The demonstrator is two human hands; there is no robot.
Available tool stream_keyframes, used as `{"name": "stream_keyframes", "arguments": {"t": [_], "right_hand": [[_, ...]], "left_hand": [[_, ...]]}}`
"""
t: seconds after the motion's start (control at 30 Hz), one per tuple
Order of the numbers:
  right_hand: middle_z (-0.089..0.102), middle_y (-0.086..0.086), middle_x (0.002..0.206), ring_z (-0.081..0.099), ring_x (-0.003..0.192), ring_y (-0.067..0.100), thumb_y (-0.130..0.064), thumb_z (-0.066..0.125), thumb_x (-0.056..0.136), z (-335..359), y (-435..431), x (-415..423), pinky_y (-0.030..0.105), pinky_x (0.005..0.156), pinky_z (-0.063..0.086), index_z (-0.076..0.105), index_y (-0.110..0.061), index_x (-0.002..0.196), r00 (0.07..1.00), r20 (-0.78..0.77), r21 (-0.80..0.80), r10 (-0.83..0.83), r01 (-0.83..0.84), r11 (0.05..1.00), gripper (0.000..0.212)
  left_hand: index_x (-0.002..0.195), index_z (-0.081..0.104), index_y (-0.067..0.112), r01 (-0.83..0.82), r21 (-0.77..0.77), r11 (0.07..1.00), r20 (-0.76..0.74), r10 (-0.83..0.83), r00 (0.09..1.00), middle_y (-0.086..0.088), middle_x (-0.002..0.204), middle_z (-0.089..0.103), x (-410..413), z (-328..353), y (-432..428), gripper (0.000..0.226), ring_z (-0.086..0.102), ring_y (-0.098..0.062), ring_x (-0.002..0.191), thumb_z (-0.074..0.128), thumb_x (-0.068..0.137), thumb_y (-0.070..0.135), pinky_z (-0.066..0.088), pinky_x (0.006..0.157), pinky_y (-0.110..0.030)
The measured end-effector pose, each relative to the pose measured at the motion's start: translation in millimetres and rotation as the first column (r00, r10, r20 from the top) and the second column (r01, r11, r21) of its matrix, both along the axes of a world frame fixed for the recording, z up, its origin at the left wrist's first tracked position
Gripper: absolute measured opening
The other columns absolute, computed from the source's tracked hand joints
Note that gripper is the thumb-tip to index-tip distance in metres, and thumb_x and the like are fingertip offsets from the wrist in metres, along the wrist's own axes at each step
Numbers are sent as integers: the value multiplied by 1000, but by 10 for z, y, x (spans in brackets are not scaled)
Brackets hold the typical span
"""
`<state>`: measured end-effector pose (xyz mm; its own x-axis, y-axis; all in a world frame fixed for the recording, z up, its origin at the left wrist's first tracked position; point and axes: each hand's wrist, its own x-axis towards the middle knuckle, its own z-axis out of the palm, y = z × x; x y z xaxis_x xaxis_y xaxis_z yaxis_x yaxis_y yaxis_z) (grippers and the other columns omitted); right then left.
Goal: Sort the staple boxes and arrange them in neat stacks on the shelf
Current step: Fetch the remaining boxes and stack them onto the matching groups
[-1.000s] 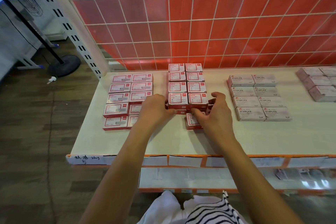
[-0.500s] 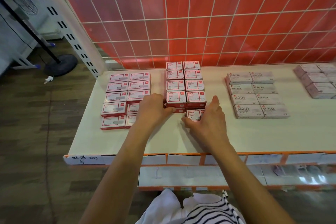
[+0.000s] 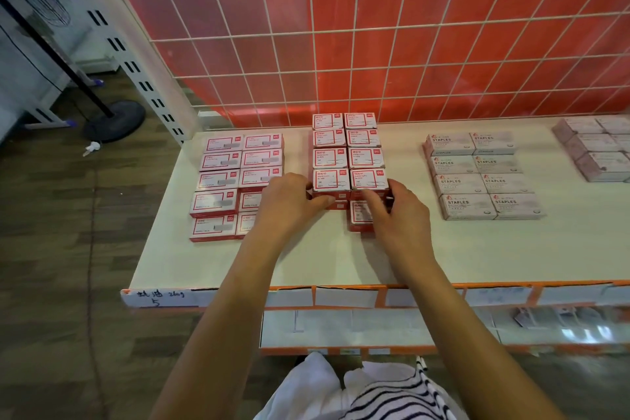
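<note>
1. We are squaring up the middle block of red boxes (image 3: 347, 147) on the shelf (image 3: 341, 266). It sits at the shelf's centre and runs back toward 12 o'clock.
2. Our left hand (image 3: 293, 203) curls against the 9 o'clock side of the front row (image 3: 349, 180), and our right hand (image 3: 399, 215) curls round its 3 o'clock corner. Together they clasp it.
3. A lone box (image 3: 358, 220) lies at the block's 6 o'clock, touching it and partly under the right hand.
4. Next, we judge, that box needs seating in line with its edges flush.

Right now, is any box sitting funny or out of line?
Yes. One red-and-white box sits alone at the front of the middle block, partly covered by the right hand. It lies lower than the stacks behind it and has no partner on its left, so that row looks unfinished.
</note>
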<state>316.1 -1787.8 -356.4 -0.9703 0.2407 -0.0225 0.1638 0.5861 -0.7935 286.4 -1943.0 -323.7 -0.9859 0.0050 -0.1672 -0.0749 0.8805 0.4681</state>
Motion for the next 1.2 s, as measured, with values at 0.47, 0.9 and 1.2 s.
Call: {"name": "stream_keyframes", "arguments": {"t": [0.47,0.9,1.2], "right_hand": [[68,3,113,63,100,20,-23,63,89,79,34,-23,33,87,48,60,-15,124,999,-32,54,-16,18,998,35],[56,9,133,54,119,24,-23,53,94,123,148,54,44,100,44,48,-10,136,992,-50,59,-113,116,991,44],[63,14,122,56,114,32,-14,55,89,163,510,288,38,96,42,61,-4,121,966,-208,175,-156,194,965,34]], "left_hand": [[118,64,12,62,-74,995,26,-60,998,-6,113,68,-30,33,-3,34,62,-22,101,63,91,32,43,85,-26],[111,63,17,38,-189,981,-70,-52,996,1,108,68,8,323,-48,38,59,-11,84,60,89,48,43,78,-25],[129,57,19,265,-83,961,-440,-274,855,-2,131,58,88,364,629,39,50,-19,122,54,95,36,37,102,-33]]}}
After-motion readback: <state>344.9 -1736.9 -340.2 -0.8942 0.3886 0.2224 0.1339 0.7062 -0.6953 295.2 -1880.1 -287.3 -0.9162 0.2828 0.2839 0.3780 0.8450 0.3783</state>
